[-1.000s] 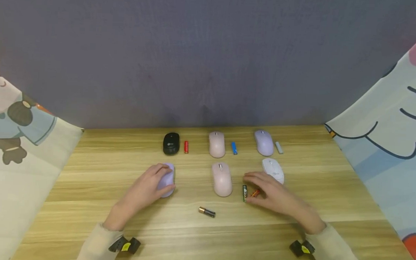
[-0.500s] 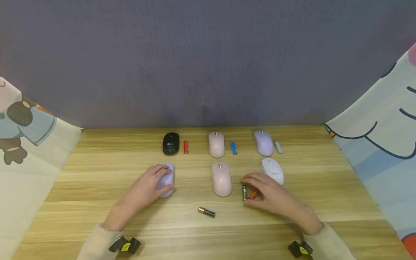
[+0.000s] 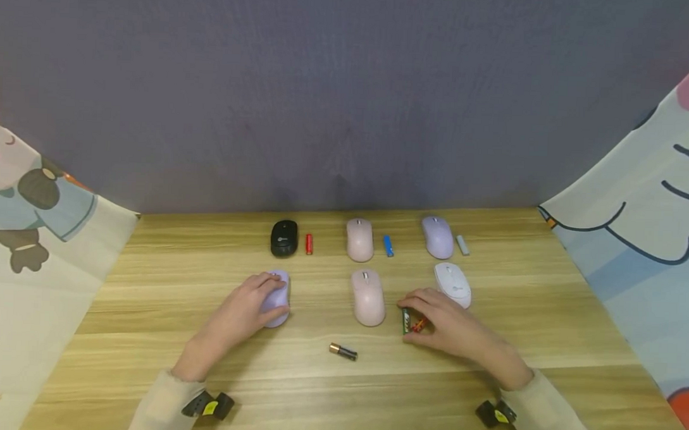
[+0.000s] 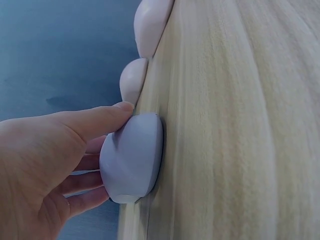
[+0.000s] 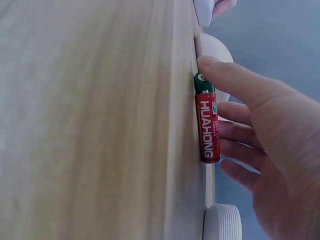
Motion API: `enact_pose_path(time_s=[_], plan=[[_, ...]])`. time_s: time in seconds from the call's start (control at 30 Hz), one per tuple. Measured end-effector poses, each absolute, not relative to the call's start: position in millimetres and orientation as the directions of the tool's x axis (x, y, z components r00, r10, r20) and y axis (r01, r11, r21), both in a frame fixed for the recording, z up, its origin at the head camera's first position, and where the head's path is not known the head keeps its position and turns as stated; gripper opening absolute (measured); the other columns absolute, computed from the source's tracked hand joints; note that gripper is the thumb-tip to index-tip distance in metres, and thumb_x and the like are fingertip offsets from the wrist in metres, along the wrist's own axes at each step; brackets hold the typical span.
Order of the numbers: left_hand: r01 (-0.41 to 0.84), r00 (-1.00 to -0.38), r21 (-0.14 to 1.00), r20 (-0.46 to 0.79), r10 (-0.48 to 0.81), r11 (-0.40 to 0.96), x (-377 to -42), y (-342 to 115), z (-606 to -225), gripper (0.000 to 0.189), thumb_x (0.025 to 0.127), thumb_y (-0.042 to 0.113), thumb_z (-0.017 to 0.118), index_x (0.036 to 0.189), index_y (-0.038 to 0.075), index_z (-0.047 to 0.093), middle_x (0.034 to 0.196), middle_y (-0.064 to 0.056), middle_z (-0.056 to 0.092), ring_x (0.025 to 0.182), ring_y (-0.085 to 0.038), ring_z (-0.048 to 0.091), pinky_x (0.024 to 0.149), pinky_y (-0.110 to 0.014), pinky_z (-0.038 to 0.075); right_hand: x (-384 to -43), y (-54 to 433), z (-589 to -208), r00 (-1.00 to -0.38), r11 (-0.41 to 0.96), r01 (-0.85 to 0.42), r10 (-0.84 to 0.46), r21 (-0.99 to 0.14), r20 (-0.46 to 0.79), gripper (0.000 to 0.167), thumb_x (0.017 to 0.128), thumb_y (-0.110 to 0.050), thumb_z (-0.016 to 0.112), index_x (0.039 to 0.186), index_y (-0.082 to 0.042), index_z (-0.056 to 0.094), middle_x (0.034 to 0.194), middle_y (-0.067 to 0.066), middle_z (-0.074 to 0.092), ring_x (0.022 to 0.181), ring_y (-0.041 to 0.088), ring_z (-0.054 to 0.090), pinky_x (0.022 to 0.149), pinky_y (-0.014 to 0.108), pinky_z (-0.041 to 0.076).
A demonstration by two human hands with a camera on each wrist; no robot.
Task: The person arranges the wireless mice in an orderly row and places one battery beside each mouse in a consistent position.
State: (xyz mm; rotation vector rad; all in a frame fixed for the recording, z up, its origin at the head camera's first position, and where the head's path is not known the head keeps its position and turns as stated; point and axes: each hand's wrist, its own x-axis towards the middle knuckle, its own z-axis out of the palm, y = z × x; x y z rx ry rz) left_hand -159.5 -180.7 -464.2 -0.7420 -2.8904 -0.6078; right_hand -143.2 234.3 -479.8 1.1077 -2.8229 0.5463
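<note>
My left hand [image 3: 241, 309] holds a lavender computer mouse [image 4: 132, 157], thumb along one side and fingers along the other. The mouse sits on the wooden table. My right hand [image 3: 449, 323] reaches over two batteries, with thumb and index finger curled to the opposite ends of a green battery [image 3: 406, 321]. Right beside that one lies a red battery [image 5: 207, 127] lettered HUAHONG, under the palm in the head view. Left of the right hand is a pale pink mouse [image 3: 367, 298]. Just beyond the knuckles is a white mouse [image 3: 453, 284].
Along the back stand a black mouse [image 3: 284, 238], a pink mouse [image 3: 359, 239] and another lavender mouse [image 3: 437, 237]. Beside them lie a red battery [image 3: 309, 244], a blue battery [image 3: 388, 245] and a grey battery [image 3: 462, 245]. A black-and-copper battery [image 3: 343, 351] lies nearer the front.
My right hand has shifted slightly left, its index finger and thumb coming down to the ends of the green battery. My left hand stays on the lavender mouse.
</note>
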Motion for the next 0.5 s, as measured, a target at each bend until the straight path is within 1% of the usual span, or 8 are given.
enact_pose_path(time_s=[0.23, 0.5], plan=[[0.484, -0.875, 0.35, 0.187, 0.447, 0.802, -160.0, -179.6, -462.6, 0.053, 0.084, 0.028, 0.087, 0.123, -0.004, 0.069, 0.127, -0.02, 0.068, 0.116, -0.038, 0.065, 0.096, -0.05, 0.059, -143.9, 233.4, -480.8, -0.73, 0.676, -0.681, -0.653, -0.282, 0.2, 0.061, 0.08, -0.042, 0.087, 0.129, -0.009, 0.068, 0.124, 0.004, 0.068, 0.118, 0.025, 0.064, 0.104, 0.048, 0.054], [0.484, -0.875, 0.342, 0.187, 0.446, 0.806, -160.2, -180.1, -463.5, 0.053, 0.084, 0.028, 0.087, 0.123, -0.004, 0.069, 0.126, -0.02, 0.068, 0.116, -0.038, 0.065, 0.096, -0.05, 0.06, -144.1, 231.6, -478.9, -0.733, 0.676, -0.674, -0.662, -0.299, 0.157, 0.057, 0.082, -0.04, 0.085, 0.127, -0.009, 0.068, 0.122, 0.002, 0.067, 0.116, 0.023, 0.064, 0.106, 0.047, 0.053]])
